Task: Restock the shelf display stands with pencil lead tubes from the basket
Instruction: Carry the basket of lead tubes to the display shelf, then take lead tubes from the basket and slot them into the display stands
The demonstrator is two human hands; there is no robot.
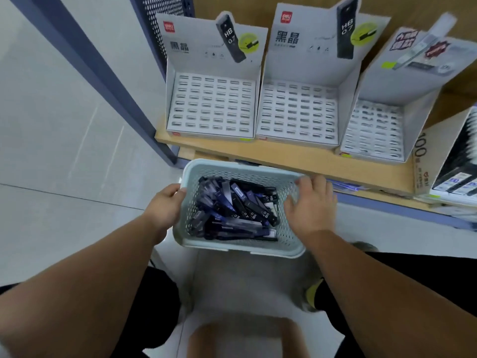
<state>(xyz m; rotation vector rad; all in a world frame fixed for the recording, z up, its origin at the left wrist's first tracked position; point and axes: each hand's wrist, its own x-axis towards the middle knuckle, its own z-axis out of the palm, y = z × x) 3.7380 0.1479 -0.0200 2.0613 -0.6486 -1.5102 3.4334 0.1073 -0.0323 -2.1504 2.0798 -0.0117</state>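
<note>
Tubes are the whole job here: the pencil lead tubes [232, 210] lie in a loose, crisscrossed heap at the bottom of the pale perforated basket [240, 250], which is held low in front of the shelf [309, 157]. The left hand [165, 202] clasps the basket's left rim with its fingers curled over the edge; the right hand [309, 202] grips the right rim near the far corner, thumb down inside the wall. Neither hand has a tube in it. On the shelf above, the three display stands [296, 112] show rows of slots that all look unfilled, so restocking seems not yet begun. The tubes look like slim, rigid plastic cases, probably very light and smooth enough to slide over one another. I would pinch one across its narrow sides near an end, leaving the other end free to enter a slot. The lead inside is likely brittle, so dropping or forcing a tube seems unwise.
</note>
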